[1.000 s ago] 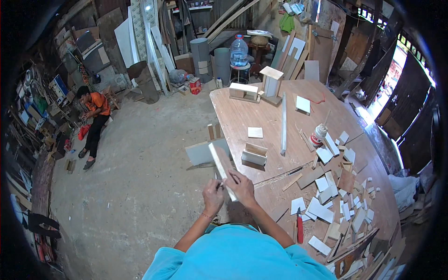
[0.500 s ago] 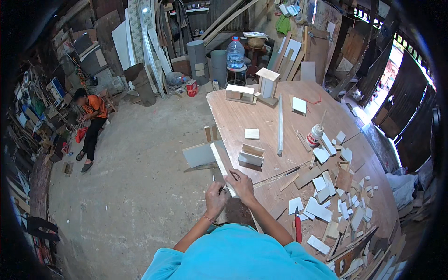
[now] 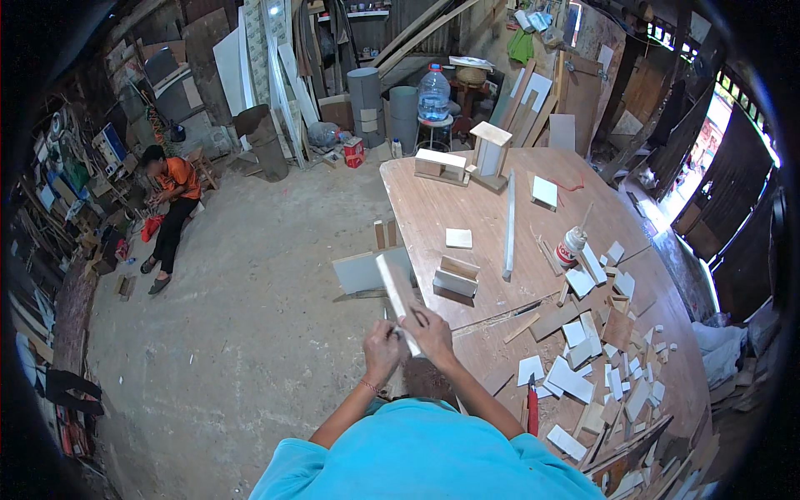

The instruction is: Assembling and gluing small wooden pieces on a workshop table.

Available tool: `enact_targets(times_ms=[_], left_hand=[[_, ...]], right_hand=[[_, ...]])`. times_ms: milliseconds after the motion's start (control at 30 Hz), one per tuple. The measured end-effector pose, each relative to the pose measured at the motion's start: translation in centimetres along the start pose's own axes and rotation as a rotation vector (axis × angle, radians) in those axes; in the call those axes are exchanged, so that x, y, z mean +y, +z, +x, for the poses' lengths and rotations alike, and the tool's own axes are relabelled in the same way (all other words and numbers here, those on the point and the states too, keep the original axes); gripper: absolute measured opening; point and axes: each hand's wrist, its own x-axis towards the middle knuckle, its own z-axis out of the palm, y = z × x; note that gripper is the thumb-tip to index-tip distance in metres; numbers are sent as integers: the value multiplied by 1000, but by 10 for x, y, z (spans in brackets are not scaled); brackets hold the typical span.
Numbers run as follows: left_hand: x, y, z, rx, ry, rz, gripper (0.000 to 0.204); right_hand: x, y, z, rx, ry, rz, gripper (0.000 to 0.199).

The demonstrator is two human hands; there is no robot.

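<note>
Close in front of my body I hold a narrow wooden strip (image 3: 393, 287) with a pale face, tilted away from me. My right hand (image 3: 431, 335) is closed round its near part from the right. Beside the strip's near end, my left hand (image 3: 382, 352) is closed in a pinch; a thin tip seems to poke up above its fingers, too small to name. On the table just beyond my right hand stands a small box-like piece of joined boards (image 3: 456, 277). A small pale wooden block (image 3: 458, 238) lies behind it.
The wooden table (image 3: 533, 242) bears a glue bottle (image 3: 570, 247), a long strip (image 3: 509, 225), small board assemblies (image 3: 491, 150), a red-handled cutter (image 3: 532, 408) and many offcuts (image 3: 571, 379). A grey board (image 3: 367, 271) leans by its edge. A person in orange (image 3: 175, 187) sits far left.
The view has shifted slightly, so the surroundings sit a little to the right. Both hands still grip as before; the strip has tilted slightly and its near end is blurred.
</note>
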Motion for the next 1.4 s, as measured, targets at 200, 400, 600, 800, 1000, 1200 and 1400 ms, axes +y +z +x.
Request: enact_targets(times_ms=[200, 400, 600, 800, 1000, 1200, 1400], left_hand=[[-2, -8, 7, 61, 2, 101, 6], [3, 0, -5, 9, 4, 10, 7], [-6, -6, 4, 80, -37, 18, 8], [8, 1, -4, -7, -8, -46, 9], [-4, -9, 2, 97, 22, 87, 8], [11, -1, -4, -28, -2, -29, 9], [-2, -8, 3, 71, -12, 78, 8]], right_hand=[[-7, 0, -12, -51, -57, -24, 54], [-9, -8, -1, -13, 24, -21, 54], [-10, -6, -19, -48, -67, 4, 51], [-2, -11, 3, 28, 70, -13, 50], [-16, -9, -22, -101, -34, 51, 58], [7, -9, 8, 30, 33, 11, 51], [-7, -6, -20, -10, -63, -39, 53]])
